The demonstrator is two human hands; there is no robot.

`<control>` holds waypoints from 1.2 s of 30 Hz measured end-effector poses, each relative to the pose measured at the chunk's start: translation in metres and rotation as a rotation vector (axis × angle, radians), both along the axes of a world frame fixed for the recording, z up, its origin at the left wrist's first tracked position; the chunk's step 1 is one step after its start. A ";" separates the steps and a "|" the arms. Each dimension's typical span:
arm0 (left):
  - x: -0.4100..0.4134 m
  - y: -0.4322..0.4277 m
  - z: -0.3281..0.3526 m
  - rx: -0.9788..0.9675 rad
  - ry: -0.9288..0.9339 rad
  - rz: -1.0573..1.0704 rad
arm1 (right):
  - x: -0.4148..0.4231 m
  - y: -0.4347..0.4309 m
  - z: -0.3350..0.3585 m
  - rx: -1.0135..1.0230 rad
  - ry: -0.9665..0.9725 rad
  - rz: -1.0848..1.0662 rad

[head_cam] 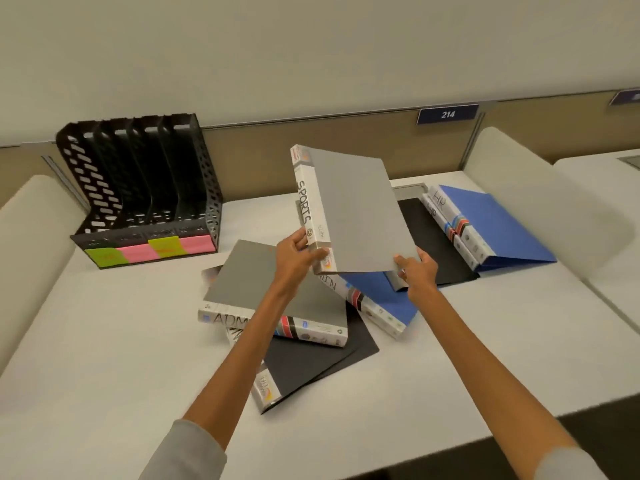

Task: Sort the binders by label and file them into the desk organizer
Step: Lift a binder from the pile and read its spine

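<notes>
Holding the grey SPORTS binder (353,209) up off the worktop (104,341), both hands grip its near, lower edge: the left hand (294,252) has its fingers (318,253) curled round the bottom of the spine, and the right hand (417,271) pinches the lower free corner of the cover. The binder stands nearly upright, its long axis running from the hands up and away, with the top leaning slightly left. The lettered spine is the left edge, facing the desk organizer (83,168). That organizer sits to the left and further back against the partition, well apart from the binder, so the left hand is the nearer one. Its upright dividers run front to back, and coloured sticky notes (149,252) mark the front lip, though their writing is too blurred to read. Filing will probably mean carrying the binder leftward and matching it to a slot. Below the hands lie a grey binder marked ADM (270,292) and blue HR binders (502,223), seemingly unsorted.
</notes>
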State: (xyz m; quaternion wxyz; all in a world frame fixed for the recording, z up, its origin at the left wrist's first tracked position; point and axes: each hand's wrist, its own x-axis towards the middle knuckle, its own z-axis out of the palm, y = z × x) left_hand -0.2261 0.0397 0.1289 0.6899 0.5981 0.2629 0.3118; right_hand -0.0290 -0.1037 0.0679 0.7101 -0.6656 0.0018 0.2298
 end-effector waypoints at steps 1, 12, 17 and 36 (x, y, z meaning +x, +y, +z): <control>0.017 -0.004 -0.005 -0.002 0.018 -0.038 | 0.016 -0.009 -0.003 -0.005 0.013 -0.035; 0.140 -0.036 -0.065 -0.164 0.189 -0.010 | 0.129 -0.052 -0.036 -0.269 -0.064 -0.103; 0.172 -0.037 -0.102 -0.124 0.437 -0.002 | 0.141 -0.052 -0.056 -0.844 -0.250 0.124; 0.210 -0.030 -0.127 0.490 0.858 -0.145 | 0.156 -0.023 -0.091 -1.033 -0.554 0.615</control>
